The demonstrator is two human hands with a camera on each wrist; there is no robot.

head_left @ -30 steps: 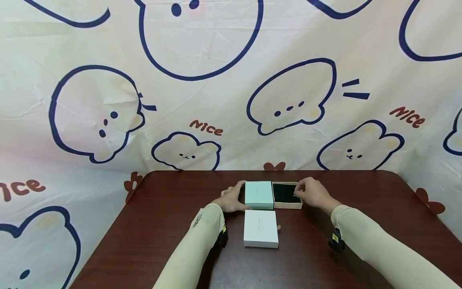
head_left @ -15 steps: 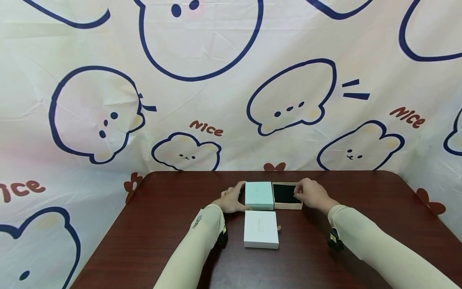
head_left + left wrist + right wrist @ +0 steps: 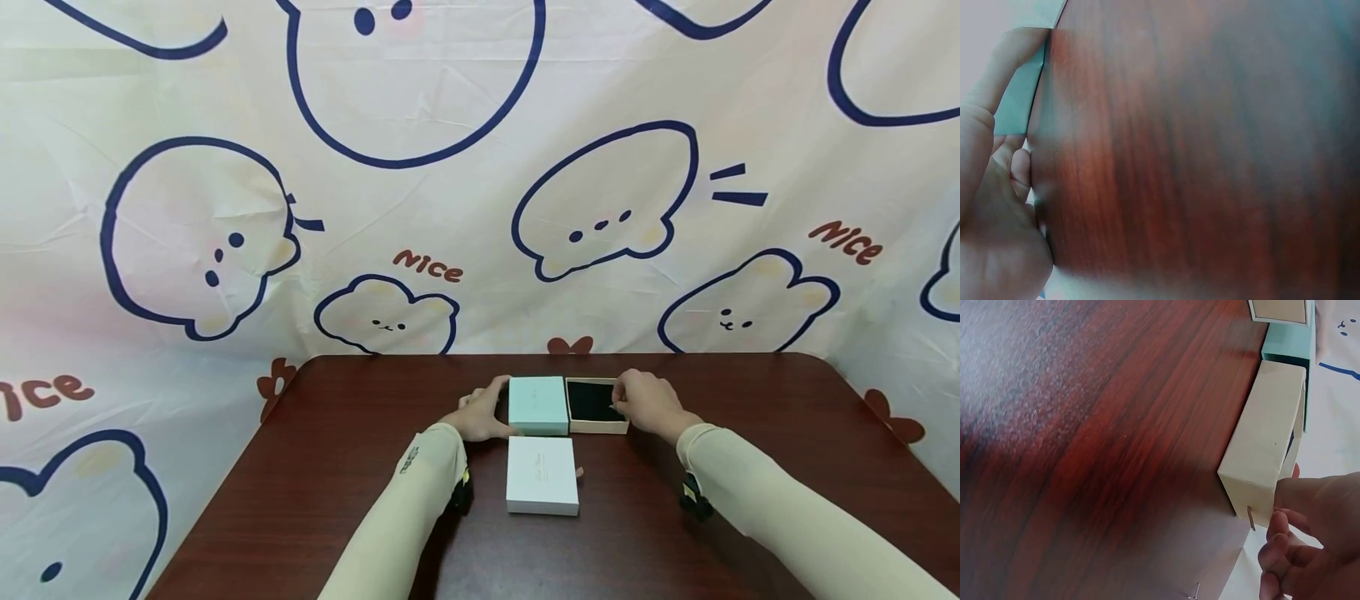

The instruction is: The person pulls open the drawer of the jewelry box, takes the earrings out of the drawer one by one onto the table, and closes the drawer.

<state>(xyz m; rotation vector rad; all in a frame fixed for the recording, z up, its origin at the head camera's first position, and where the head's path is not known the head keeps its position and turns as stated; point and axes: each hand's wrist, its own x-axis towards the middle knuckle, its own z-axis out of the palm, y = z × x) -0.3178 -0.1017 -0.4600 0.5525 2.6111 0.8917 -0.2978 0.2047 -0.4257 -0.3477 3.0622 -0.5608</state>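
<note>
The mint box (image 3: 537, 405) is gripped at its left end by the left hand (image 3: 480, 414), with the thumb set against the near side and a finger laid along the far corner. At the mint box's right, the cream, black-lined tray (image 3: 597, 427) is seen end to end with it; whether any of it is sheathed inside cannot be told. The tray's far right end is covered by the right hand (image 3: 651, 402), its fingers curled; whether anything is pinched between the fingertips cannot be made out. A tab (image 3: 1251, 519) is mounted on the tray end turned away from the mint box, and past it a thin metal piece (image 3: 1194, 592) is seen. On the mint box's near side, a faintly lettered white box (image 3: 542, 475) is placed. All are borne by a red-brown table (image 3: 337, 500); behind the mint box, a pale cloth (image 3: 487, 200) is printed with navy cartoon outlines.
</note>
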